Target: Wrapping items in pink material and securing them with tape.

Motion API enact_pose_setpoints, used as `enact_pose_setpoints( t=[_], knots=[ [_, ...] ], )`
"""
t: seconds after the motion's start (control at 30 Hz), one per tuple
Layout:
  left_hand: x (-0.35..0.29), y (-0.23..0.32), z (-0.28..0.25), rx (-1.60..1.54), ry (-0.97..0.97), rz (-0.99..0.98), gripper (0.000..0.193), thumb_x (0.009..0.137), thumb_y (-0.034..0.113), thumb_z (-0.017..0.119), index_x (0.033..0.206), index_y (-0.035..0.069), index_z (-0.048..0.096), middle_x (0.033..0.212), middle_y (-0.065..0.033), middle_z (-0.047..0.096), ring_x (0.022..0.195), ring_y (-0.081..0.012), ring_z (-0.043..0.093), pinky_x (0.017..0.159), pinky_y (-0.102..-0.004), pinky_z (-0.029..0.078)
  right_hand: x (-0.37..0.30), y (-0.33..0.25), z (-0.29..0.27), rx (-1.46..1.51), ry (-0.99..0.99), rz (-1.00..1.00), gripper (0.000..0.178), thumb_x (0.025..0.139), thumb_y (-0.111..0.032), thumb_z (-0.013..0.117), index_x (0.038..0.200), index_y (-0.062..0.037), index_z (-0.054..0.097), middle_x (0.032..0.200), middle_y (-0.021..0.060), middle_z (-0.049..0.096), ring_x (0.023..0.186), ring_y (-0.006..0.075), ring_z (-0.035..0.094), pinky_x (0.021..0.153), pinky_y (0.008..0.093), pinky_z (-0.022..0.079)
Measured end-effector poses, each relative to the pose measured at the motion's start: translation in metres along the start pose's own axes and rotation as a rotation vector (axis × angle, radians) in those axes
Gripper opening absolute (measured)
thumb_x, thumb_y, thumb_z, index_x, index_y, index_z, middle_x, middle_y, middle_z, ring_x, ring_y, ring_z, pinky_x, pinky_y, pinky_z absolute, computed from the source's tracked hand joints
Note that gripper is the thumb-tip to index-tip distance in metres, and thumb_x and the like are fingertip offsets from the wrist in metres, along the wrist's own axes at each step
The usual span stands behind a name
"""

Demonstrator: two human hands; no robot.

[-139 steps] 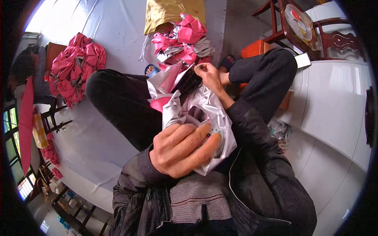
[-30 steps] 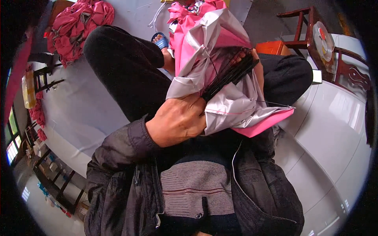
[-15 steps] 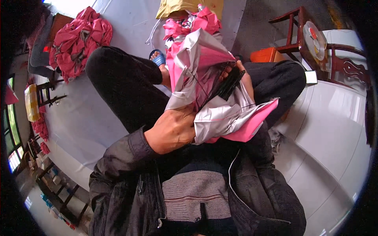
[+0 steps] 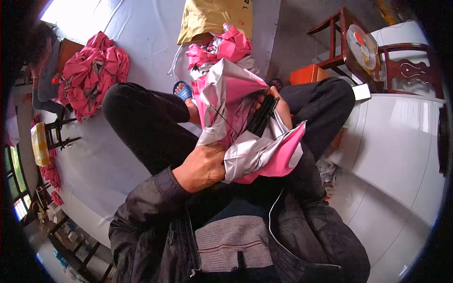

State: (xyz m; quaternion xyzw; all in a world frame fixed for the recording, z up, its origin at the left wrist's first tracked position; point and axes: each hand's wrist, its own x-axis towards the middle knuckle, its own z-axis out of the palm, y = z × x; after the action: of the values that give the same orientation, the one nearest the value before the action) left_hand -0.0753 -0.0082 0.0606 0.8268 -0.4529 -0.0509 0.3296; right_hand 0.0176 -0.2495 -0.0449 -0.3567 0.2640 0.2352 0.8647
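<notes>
A pink umbrella canopy with a silver lining [image 4: 289, 153] is bunched over my lap, between my knees. My left hand [image 4: 200, 166] is closed on the silver side of the cloth, its fingertips hidden in the folds. Inside the canopy lies a bundle of thin black umbrella ribs [image 4: 260, 119]. My right hand [image 4: 282, 109] is wrapped round these ribs from the far right side, partly covered by them and the cloth. A single dark rib runs along the silver fold on the left.
Beyond the canopy, more pink-and-silver cloth [image 4: 234, 45] lies by a yellow sack [image 4: 214, 21]. A pink cloth heap [image 4: 96, 70] is at far left, near another person [image 4: 43, 70]. Right are an orange box [image 4: 304, 74], a wooden stool [image 4: 336, 37] and a glossy white surface [image 4: 394, 141].
The whole view has shifted, so the surroundings sit lower and a little left. Both hands keep their hold, and the pink flap at the right has drawn inward.
</notes>
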Motion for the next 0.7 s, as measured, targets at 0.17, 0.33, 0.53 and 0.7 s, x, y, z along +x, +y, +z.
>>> enact_pose_setpoints(
  t=[0.17, 0.33, 0.53, 0.7],
  knots=[
    [-0.009, -0.008, 0.01, 0.083, -0.136, -0.045, 0.05, 0.064, 0.012, 0.062, 0.113, 0.001, 0.066, 0.119, -0.0188, 0.062, 0.107, -0.0318, 0.063, 0.1, -0.0458, 0.047, 0.018, 0.009, -0.015, -0.079, 0.141, -0.048, 0.031, 0.098, -0.043, 0.053, 0.085, -0.0156, 0.058, 0.065, 0.0005, 0.057, 0.057, 0.0199, 0.059, 0.056, 0.0358, 0.051],
    [-0.01, -0.015, 0.008, 0.064, -0.173, -0.029, 0.054, 0.064, 0.015, 0.063, 0.116, 0.001, 0.064, 0.121, -0.0187, 0.061, 0.108, -0.0344, 0.062, 0.1, -0.0474, 0.046, 0.021, 0.016, -0.018, -0.015, 0.125, -0.058, 0.031, 0.098, -0.043, 0.053, 0.084, -0.0153, 0.058, 0.065, 0.0016, 0.056, 0.056, 0.0212, 0.058, 0.056, 0.0368, 0.051],
    [0.008, -0.012, -0.011, -0.047, -0.075, -0.04, 0.048, 0.068, 0.011, 0.063, 0.114, -0.001, 0.064, 0.113, -0.02, 0.064, 0.103, -0.0379, 0.063, 0.096, -0.0473, 0.047, 0.028, 0.011, -0.021, 0.076, 0.16, 0.016, 0.034, 0.097, -0.042, 0.054, 0.079, -0.0139, 0.061, 0.063, 0.0025, 0.059, 0.053, 0.0207, 0.057, 0.056, 0.0362, 0.05],
    [0.016, -0.013, -0.007, 0.028, 0.038, 0.066, 0.041, 0.068, 0.008, 0.063, 0.108, -0.001, 0.066, 0.105, -0.0191, 0.066, 0.096, -0.0382, 0.064, 0.09, -0.0461, 0.05, 0.049, 0.015, -0.025, -0.366, 0.382, -0.167, 0.042, 0.096, -0.041, 0.054, 0.082, -0.0037, 0.066, 0.072, 0.0083, 0.065, 0.062, 0.0196, 0.058, 0.061, 0.0361, 0.046]
  ],
)
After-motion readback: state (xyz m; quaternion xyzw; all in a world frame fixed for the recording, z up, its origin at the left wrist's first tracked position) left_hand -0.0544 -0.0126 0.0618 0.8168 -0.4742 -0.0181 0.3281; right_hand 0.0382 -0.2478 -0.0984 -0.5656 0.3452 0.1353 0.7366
